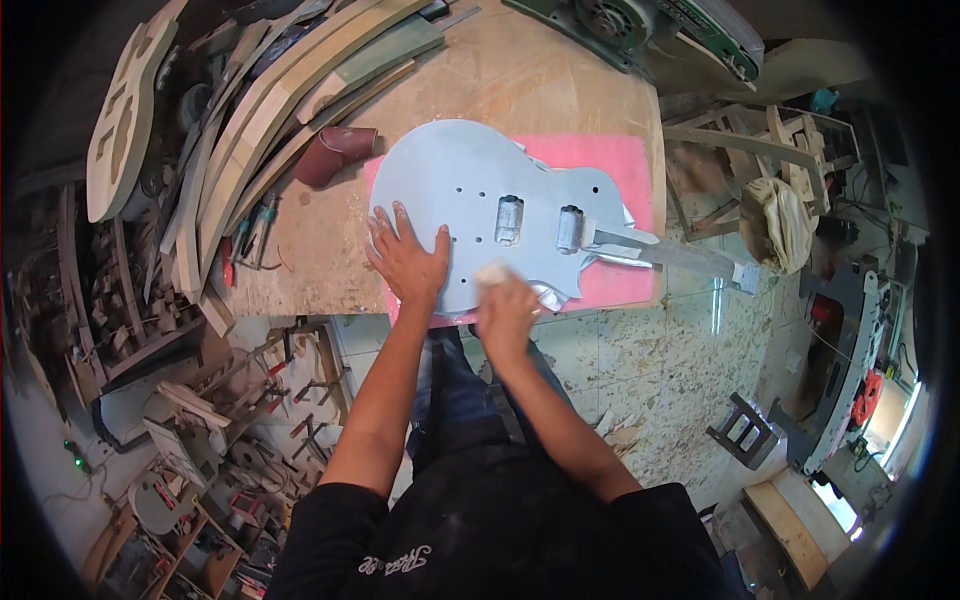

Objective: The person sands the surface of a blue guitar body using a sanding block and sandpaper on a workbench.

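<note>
A pale grey electric guitar body (450, 165) lies flat on a pink foam sheet (622, 285), with two pickup cavities and several small holes in its top. Its neck (690, 260), wrapped in something greyish, points right past the bench edge. My left hand (412, 258) rests on the body's near left part with fingers spread. Close to the body's near edge, my right hand (508, 315) is closed around a small whitish pad (492, 272) against the surface. Motion blurs that hand and the pad, so the pad's exact kind is unclear.
On the wooden bench (545, 95) lie a reddish-brown roll of sandpaper (335, 155), curved wood strips (300, 75) and hand tools (262, 235). A green machine (640, 35) stands at the far edge. Clamps and wood pieces crowd the left; a stool (745, 430) is on the right.
</note>
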Tool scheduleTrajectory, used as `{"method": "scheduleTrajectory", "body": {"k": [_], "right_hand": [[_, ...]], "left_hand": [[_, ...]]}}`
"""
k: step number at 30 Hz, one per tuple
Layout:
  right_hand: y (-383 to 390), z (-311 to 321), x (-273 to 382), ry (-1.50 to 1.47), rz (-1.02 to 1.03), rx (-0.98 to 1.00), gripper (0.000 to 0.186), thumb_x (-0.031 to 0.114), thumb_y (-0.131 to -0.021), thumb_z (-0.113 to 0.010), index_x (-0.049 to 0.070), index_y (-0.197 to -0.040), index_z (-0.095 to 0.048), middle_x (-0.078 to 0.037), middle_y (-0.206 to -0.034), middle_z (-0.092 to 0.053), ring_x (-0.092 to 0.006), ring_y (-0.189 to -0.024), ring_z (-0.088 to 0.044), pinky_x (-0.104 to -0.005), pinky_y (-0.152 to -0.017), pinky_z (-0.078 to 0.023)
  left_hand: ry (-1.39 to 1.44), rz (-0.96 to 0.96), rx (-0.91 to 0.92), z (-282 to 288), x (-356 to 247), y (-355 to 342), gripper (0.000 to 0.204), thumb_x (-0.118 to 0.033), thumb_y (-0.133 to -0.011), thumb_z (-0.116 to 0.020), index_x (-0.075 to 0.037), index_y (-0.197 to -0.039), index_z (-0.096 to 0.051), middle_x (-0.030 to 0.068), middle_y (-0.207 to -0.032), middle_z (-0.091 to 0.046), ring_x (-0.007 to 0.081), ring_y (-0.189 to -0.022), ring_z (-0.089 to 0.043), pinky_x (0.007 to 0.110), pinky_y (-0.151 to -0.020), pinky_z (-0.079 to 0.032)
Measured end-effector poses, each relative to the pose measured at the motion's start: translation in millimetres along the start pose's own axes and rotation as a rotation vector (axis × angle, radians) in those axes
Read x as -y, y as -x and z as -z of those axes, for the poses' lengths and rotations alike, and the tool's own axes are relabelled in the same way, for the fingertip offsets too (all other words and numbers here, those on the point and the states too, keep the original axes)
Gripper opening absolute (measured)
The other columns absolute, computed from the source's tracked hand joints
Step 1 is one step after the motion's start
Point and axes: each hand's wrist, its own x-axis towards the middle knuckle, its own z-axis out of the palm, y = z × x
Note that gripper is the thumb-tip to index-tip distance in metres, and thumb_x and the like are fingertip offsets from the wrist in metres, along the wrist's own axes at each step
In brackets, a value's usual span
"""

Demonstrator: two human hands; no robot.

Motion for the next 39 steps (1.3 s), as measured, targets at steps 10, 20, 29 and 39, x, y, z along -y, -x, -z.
{"method": "scheduleTrajectory", "body": {"k": [10,20,29,39], "right_hand": [[-39.8,10.8,-30.2,-0.002,0.012,-0.086,0.018,0.017,-0.091,-0.071,0.012,-0.109,-0.071,-0.017,-0.135,-0.059,-0.0421,-0.121,-0.054,-0.0585,-0.099,-0.042],[-60.5,19.9,-38.9,-0.045,0.069,-0.051,0.021,0.022,-0.099,-0.065,0.008,-0.114,-0.072,-0.017,-0.138,-0.061,-0.0439,-0.125,-0.053,-0.0585,-0.106,-0.039],[9.8,-2.6,7.2,-0.093,0.329,0.323,0.021,0.021,-0.092,-0.070,0.016,-0.113,-0.071,-0.015,-0.141,-0.058,-0.0416,-0.124,-0.054,-0.0616,-0.100,-0.042],[-5.2,-9.8,-20.0,0.094,0.120,0.032,0.029,0.026,-0.097,-0.070,0.008,-0.118,-0.068,-0.017,-0.144,-0.058,-0.0411,-0.129,-0.051,-0.0594,-0.106,-0.037]], "left_hand": [[0.090,-0.072,0.009,10.9,18.9,-7.8,0.077,-0.051,-0.091,-0.069,-0.010,-0.154,-0.052,0.0256,-0.158,-0.044,0.0457,-0.146,-0.037,0.059,-0.120,-0.029],[0.176,-0.029,-0.028,9.6,23.2,-8.3,0.068,-0.044,-0.091,-0.071,-0.011,-0.150,-0.057,0.0222,-0.158,-0.046,0.0418,-0.148,-0.038,0.058,-0.120,-0.031],[0.172,-0.006,-0.027,9.7,21.2,-8.1,0.068,-0.043,-0.090,-0.072,-0.011,-0.148,-0.058,0.0215,-0.157,-0.047,0.0420,-0.147,-0.039,0.057,-0.120,-0.032],[0.180,-0.037,-0.041,11.2,13.1,-10.1,0.067,-0.042,-0.090,-0.072,-0.010,-0.147,-0.059,0.0218,-0.157,-0.047,0.0417,-0.145,-0.041,0.057,-0.119,-0.033]]}}
